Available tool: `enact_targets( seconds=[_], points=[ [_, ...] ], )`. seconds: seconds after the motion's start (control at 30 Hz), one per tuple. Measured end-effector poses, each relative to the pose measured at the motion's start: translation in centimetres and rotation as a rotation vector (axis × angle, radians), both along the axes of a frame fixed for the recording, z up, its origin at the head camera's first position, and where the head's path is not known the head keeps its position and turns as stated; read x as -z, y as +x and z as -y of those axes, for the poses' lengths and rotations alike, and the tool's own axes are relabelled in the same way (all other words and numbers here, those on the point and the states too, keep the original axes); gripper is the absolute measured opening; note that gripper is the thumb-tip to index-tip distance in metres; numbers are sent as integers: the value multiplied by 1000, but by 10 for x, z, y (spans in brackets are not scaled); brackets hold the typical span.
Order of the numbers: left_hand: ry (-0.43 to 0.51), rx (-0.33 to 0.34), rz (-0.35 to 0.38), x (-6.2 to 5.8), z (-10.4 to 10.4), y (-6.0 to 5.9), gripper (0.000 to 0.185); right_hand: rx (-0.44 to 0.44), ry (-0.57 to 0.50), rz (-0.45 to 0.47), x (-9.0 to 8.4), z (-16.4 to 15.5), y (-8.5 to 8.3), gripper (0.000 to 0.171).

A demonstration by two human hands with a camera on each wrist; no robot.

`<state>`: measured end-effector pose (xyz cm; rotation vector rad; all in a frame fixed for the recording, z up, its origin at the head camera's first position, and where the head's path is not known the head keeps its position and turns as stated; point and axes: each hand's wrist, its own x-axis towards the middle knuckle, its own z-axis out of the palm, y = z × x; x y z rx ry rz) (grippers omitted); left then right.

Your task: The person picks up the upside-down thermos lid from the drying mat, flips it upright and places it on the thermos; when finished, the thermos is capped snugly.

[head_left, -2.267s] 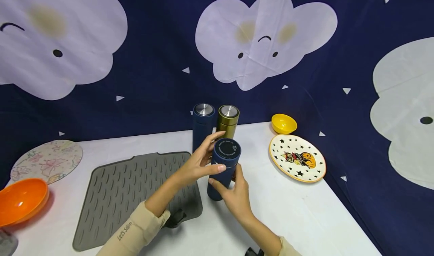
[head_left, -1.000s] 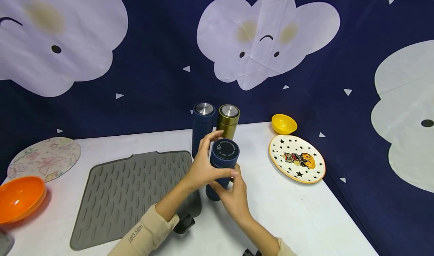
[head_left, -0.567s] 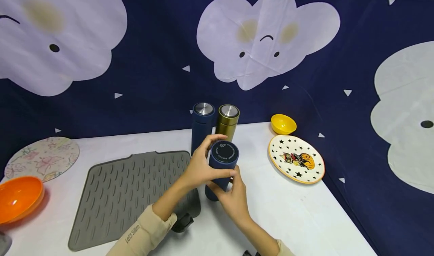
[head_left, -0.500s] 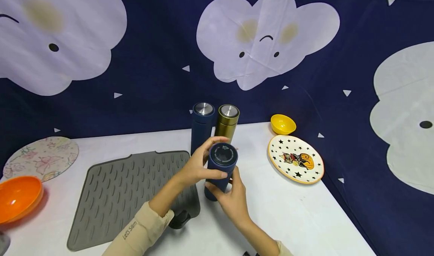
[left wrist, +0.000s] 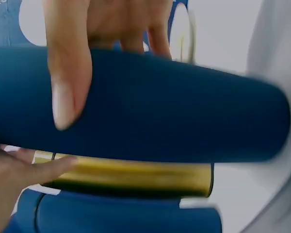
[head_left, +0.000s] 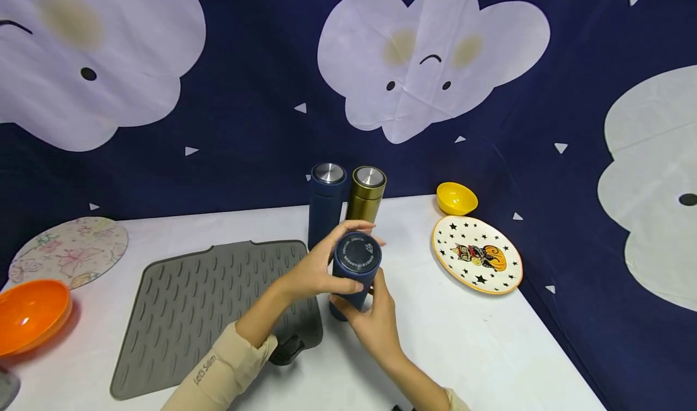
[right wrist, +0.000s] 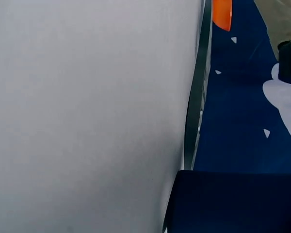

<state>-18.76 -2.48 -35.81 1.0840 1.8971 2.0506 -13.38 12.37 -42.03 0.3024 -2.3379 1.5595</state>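
Observation:
A dark blue thermos flask (head_left: 348, 299) stands almost upright in both hands, its upper face a black disc with a ring of small print and a triangle mark. My left hand (head_left: 321, 266) wraps its upper end, thumb across the near side and fingers round the far side. Lower down, my right hand (head_left: 376, 317) grips the body, the thumb in front and the other fingers mostly hidden behind. In the left wrist view the flask (left wrist: 184, 109) lies across the picture, a thumb (left wrist: 70, 82) pressed on it. The right wrist view shows the flask's dark end (right wrist: 233, 201) low down.
Behind the hands stand another blue flask (head_left: 323, 211) and a gold flask (head_left: 366, 199), both silver-topped. A grey ridged mat (head_left: 218, 308) lies left, past it an orange bowl (head_left: 32, 317) and a floral round mat (head_left: 71, 250). At right are a yellow bowl (head_left: 456, 199) and a star-patterned plate (head_left: 512, 272).
The printed mark on the flask's upper face has turned clockwise over the last second, and that end has tipped slightly nearer. My left thumb has slid back left; the right hand keeps its hold.

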Motion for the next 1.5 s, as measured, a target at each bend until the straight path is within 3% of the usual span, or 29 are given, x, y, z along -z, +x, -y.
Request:
enact_targets(
  seconds=[0.1,0.17,0.2,0.23,0.37,0.43,0.47,0.5,0.57,0.63,0.7,0.8,0.87,0.93,1.03,1.07,1.13,1.2,1.3,1.4,1.5],
  points=[
    [-99,-195,-108,-1,-4,6,98,-4,-2,-10,0,0,0,65],
    [-144,-335,-145,0,-8,10,96,-5,-2,-7,0,-1,0,63],
    [-154,-374,-158,-1,-8,12,91,-5,-2,-6,0,-1,0,64],
    [-142,-371,-162,-2,-7,12,86,-3,1,-4,0,-1,0,64],
    [-29,-63,-95,-7,3,9,82,8,37,-6,1,-2,4,72],
    [-8,22,-63,-7,6,9,91,8,56,-8,1,-3,5,74],
    [-10,13,-63,-7,5,10,96,6,63,-8,0,-3,6,74],
    [-31,-50,-80,-5,2,11,100,4,64,-9,0,-3,5,72],
    [-78,-237,-105,-2,-4,15,104,0,63,1,-1,-3,4,69],
    [-87,-356,-89,2,-10,18,103,-3,53,9,-1,-2,4,68],
    [-61,-344,-58,3,-10,18,91,-6,42,8,-1,-2,4,70],
    [43,-107,22,2,-3,13,76,-6,37,4,0,-3,6,74],
    [58,-27,47,2,0,13,75,-8,41,2,0,-3,6,75],
    [35,-91,33,3,-2,16,80,-11,40,8,-1,-3,6,74],
    [-45,-362,-28,7,-13,24,85,-23,37,11,-2,-2,5,71],
    [-54,-414,-39,8,-15,26,84,-27,39,9,-2,-2,4,72],
    [-55,-421,-58,9,-16,25,75,-58,40,-9,-3,-4,4,78],
    [-27,-296,-71,7,-12,20,66,-94,45,-16,-3,-6,3,84],
    [9,-1,-58,3,-2,8,61,-161,58,-19,-4,-12,1,90],
    [-18,234,-59,-1,6,-2,61,-192,113,-62,-5,-17,1,81],
    [-60,424,-55,-4,10,-8,61,-211,173,-151,-5,-19,4,69]
  ],
)
